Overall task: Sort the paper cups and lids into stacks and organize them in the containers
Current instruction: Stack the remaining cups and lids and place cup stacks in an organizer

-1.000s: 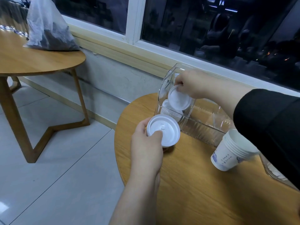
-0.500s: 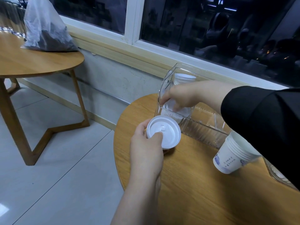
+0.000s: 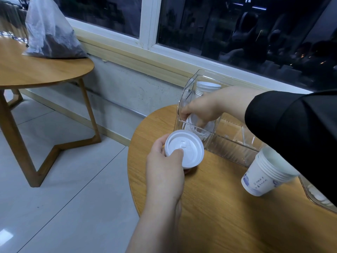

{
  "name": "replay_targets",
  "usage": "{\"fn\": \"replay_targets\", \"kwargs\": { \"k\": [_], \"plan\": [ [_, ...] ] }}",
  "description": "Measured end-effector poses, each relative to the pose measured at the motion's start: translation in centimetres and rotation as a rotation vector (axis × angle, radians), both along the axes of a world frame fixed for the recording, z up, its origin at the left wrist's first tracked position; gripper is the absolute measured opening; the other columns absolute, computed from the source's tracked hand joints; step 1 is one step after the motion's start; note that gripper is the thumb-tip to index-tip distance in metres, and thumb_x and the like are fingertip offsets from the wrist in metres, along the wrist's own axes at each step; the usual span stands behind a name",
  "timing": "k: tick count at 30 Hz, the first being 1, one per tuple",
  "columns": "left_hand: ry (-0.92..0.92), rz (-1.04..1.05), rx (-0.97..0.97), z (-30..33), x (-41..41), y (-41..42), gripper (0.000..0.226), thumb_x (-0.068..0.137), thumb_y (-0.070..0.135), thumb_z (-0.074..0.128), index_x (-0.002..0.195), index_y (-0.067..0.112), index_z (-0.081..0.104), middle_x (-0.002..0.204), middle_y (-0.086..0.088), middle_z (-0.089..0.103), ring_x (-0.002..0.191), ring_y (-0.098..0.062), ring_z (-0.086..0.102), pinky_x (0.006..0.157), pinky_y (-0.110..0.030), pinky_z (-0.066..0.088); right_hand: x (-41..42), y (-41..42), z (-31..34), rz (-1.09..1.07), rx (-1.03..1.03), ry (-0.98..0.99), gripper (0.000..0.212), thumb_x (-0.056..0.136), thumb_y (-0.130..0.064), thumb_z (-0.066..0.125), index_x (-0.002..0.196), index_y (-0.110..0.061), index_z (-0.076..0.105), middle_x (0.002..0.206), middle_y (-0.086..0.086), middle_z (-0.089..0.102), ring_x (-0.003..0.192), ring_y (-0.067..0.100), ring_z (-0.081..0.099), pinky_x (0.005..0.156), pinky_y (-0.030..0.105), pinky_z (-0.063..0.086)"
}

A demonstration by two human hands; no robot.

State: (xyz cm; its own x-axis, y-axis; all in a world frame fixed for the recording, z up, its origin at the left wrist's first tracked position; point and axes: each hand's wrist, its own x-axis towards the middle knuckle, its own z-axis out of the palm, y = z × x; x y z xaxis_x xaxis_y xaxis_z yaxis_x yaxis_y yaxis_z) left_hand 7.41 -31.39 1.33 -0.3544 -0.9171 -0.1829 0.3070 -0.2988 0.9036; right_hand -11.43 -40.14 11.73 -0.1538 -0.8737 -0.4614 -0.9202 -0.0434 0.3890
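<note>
White plastic lids sat in a small stack in the left hand, its fingers and thumb curled round the rim, just above the round wooden table. To the right, the right hand reached down into the clear container, its fingers bent onto more white lids at the bottom, with a stack of cups behind it. Farther right, a stack of paper cups lay tipped on the table.
</note>
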Motion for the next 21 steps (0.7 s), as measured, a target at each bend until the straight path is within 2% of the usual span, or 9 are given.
{"fn": "replay_targets", "kwargs": {
  "k": [3,6,9,11,15,17,19,21],
  "plan": [
    [-0.003,0.003,-0.003,-0.1,-0.1,-0.1,0.039,0.086,0.005,0.059,0.114,0.031,0.067,0.097,0.007,0.076,0.093,-0.018,0.074,0.085,-0.049,0.061,0.2,0.2,0.1,0.019,0.034,-0.001,0.063,0.09,-0.025,0.07,0.146,-0.033,0.042,0.14,-0.002,0.052,0.108,0.021,0.051,0.092,0.033,0.043],
    [-0.005,0.001,-0.006,-0.2,-0.2,-0.2,0.04,0.084,0.009,0.06,0.116,0.032,0.067,0.099,0.007,0.076,0.093,-0.018,0.074,0.084,-0.049,0.061,0.6,0.1,0.2,0.036,0.031,0.015,0.062,0.091,-0.024,0.069,0.147,-0.03,0.043,0.139,0.0,0.053,0.104,0.019,0.049,0.084,0.025,0.036],
    [-0.001,0.003,-0.006,-0.3,-0.3,-0.3,0.04,0.084,0.009,0.061,0.116,0.03,0.067,0.099,0.006,0.076,0.094,-0.018,0.074,0.085,-0.049,0.061,0.2,-0.1,0.4,0.039,-0.003,-0.044,0.06,0.085,-0.024,0.074,0.14,-0.031,0.051,0.136,-0.001,0.055,0.119,0.023,0.055,0.096,0.033,0.046],
    [-0.002,0.006,-0.006,-0.3,-0.3,-0.4,0.04,0.082,0.01,0.061,0.115,0.03,0.067,0.099,0.006,0.076,0.093,-0.019,0.074,0.085,-0.05,0.061,-0.1,-0.1,0.5,0.036,-0.045,-0.071,0.053,0.081,-0.025,0.076,0.13,-0.029,0.055,0.125,-0.001,0.058,0.111,0.024,0.058,0.094,0.04,0.05],
    [0.004,0.008,0.008,-0.4,-0.4,-0.3,0.038,0.086,0.006,0.059,0.114,0.03,0.067,0.096,0.007,0.077,0.092,-0.018,0.074,0.084,-0.049,0.061,-0.4,0.9,0.8,0.032,-0.14,-0.116,0.046,0.081,-0.027,0.077,0.121,-0.024,0.054,0.11,-0.003,0.058,0.092,0.019,0.055,0.073,0.032,0.046],
    [0.014,0.009,0.023,-0.2,-0.4,-0.2,0.038,0.088,0.004,0.058,0.115,0.029,0.067,0.094,0.008,0.077,0.091,-0.017,0.074,0.084,-0.048,0.061,-0.5,1.7,1.2,0.028,-0.221,-0.162,0.041,0.083,-0.027,0.076,0.117,-0.025,0.053,0.103,-0.006,0.057,0.083,0.015,0.052,0.06,0.026,0.037],
    [0.022,0.012,0.032,-0.1,-0.3,-0.2,0.037,0.089,0.003,0.058,0.115,0.029,0.067,0.093,0.008,0.077,0.09,-0.017,0.074,0.083,-0.046,0.062,-0.5,2.5,2.1,0.025,-0.307,-0.221,0.037,0.084,-0.027,0.074,0.114,-0.028,0.053,0.101,-0.009,0.057,0.082,0.013,0.051,0.059,0.024,0.034],
    [0.025,0.017,0.038,0.0,-0.2,-0.1,0.037,0.089,0.002,0.058,0.114,0.029,0.067,0.094,0.007,0.077,0.09,-0.018,0.074,0.081,-0.044,0.062,-0.4,3.3,3.3,0.016,-0.411,-0.292,0.037,0.084,-0.029,0.074,0.115,-0.03,0.055,0.107,-0.008,0.059,0.091,0.017,0.055,0.067,0.029,0.038]
  ]
}}
